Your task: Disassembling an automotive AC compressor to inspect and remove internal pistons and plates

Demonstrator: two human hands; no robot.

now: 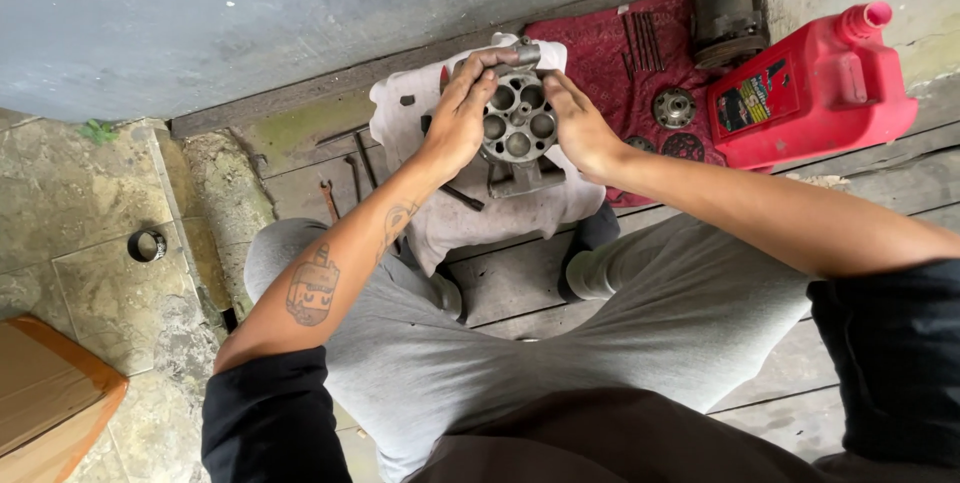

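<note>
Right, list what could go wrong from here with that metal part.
Both the left hand and right hand hold the bored metal block over a white rag; if it slips, it may land on the wrench or feet. The red jug beside it could get knocked.

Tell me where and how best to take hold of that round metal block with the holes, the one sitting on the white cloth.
Probably by its outer rim, from the two sides. The metal block faces up with its bores open, so the rim is the solid part. The left hand and right hand already flank it that way, over the white cloth.
</note>
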